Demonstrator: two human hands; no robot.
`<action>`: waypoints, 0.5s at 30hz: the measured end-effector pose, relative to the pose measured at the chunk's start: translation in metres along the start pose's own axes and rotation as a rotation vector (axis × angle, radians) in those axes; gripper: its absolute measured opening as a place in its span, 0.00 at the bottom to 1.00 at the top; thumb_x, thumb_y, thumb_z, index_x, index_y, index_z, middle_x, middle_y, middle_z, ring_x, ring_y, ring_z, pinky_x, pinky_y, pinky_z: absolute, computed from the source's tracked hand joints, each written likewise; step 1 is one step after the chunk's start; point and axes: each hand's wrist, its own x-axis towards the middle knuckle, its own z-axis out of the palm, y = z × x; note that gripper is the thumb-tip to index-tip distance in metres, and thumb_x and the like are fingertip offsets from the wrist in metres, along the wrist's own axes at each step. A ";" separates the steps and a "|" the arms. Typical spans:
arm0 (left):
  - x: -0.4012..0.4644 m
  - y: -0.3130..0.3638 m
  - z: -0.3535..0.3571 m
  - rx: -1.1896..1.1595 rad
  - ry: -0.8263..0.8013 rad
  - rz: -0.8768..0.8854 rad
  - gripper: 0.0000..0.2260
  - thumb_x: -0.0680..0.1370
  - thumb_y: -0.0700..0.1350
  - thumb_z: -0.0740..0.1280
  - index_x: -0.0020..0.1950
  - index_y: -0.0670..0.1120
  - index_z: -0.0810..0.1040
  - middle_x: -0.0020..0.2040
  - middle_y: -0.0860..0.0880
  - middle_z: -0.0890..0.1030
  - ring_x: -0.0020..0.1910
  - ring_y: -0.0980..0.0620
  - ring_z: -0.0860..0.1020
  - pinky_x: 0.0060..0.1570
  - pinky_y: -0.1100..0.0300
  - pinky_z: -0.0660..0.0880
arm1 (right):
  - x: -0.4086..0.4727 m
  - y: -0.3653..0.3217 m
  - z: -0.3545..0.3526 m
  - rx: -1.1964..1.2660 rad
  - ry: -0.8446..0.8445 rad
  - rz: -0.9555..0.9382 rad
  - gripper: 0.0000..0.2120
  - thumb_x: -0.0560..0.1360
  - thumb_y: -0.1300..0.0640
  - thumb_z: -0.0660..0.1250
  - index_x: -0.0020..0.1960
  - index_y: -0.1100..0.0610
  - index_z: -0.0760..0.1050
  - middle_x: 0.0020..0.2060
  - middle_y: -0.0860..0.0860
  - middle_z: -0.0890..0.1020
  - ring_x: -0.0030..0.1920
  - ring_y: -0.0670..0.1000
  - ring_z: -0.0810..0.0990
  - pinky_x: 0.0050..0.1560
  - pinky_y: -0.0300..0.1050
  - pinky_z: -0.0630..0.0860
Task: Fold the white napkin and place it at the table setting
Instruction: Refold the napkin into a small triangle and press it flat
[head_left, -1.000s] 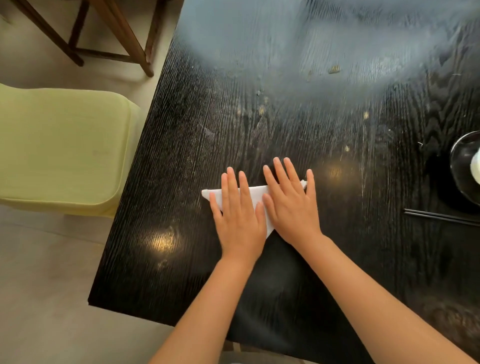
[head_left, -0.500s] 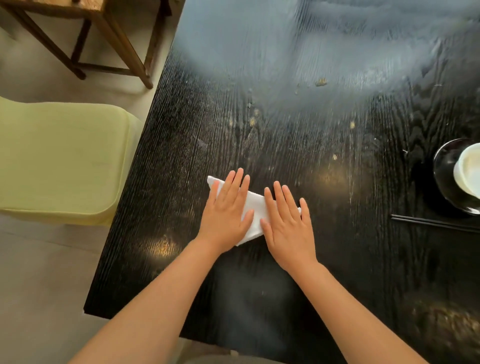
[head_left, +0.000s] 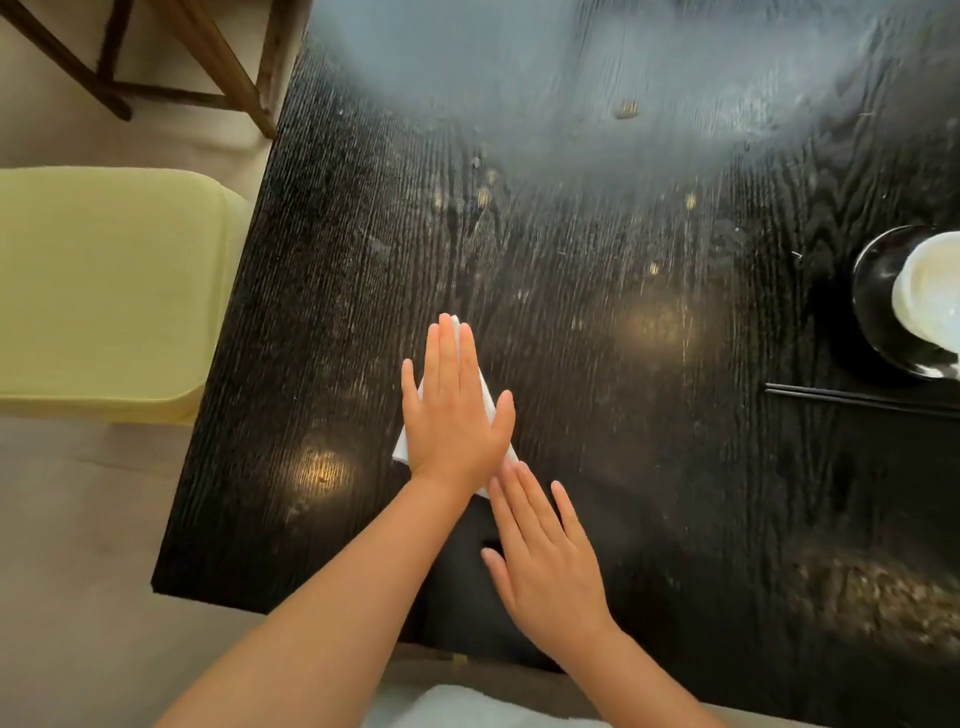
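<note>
A folded white napkin (head_left: 487, 396) lies on the black table (head_left: 597, 260), a narrow triangle pointing away from me. My left hand (head_left: 453, 410) lies flat on it, fingers together, and hides most of it. My right hand (head_left: 540, 556) rests flat on the table just below and to the right, its fingertips touching the napkin's near corner. The table setting is at the right edge: a white bowl (head_left: 930, 296) on a black plate (head_left: 878, 306), with black chopsticks (head_left: 857, 399) in front of it.
A yellow-green cushioned seat (head_left: 104, 291) stands left of the table. A wooden chair's legs (head_left: 223, 62) are at the upper left. The table's near-left corner (head_left: 161, 587) is close to my left forearm. Pale floor lies beyond.
The napkin has turned from lying sideways to pointing away from me. My left hand slid over its middle, and my right hand drew back toward me to its near corner.
</note>
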 end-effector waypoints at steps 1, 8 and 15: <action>0.001 0.001 0.000 -0.002 -0.002 -0.001 0.34 0.75 0.57 0.51 0.76 0.42 0.48 0.77 0.42 0.52 0.76 0.47 0.50 0.71 0.43 0.53 | 0.001 0.004 0.001 -0.010 -0.008 -0.031 0.28 0.81 0.45 0.41 0.74 0.59 0.55 0.74 0.55 0.59 0.76 0.52 0.46 0.73 0.52 0.47; 0.002 0.000 0.000 0.021 -0.009 0.011 0.33 0.76 0.57 0.49 0.76 0.42 0.48 0.77 0.43 0.51 0.76 0.47 0.48 0.72 0.45 0.51 | 0.002 0.004 0.009 -0.002 -0.014 -0.042 0.29 0.80 0.42 0.41 0.74 0.59 0.51 0.74 0.55 0.56 0.75 0.53 0.45 0.73 0.51 0.44; 0.001 -0.045 0.003 0.017 -0.066 0.506 0.29 0.80 0.55 0.48 0.76 0.40 0.50 0.77 0.43 0.52 0.76 0.49 0.48 0.73 0.47 0.51 | -0.001 0.003 0.007 0.007 0.011 -0.042 0.30 0.79 0.43 0.46 0.75 0.59 0.51 0.75 0.55 0.55 0.76 0.52 0.45 0.73 0.51 0.47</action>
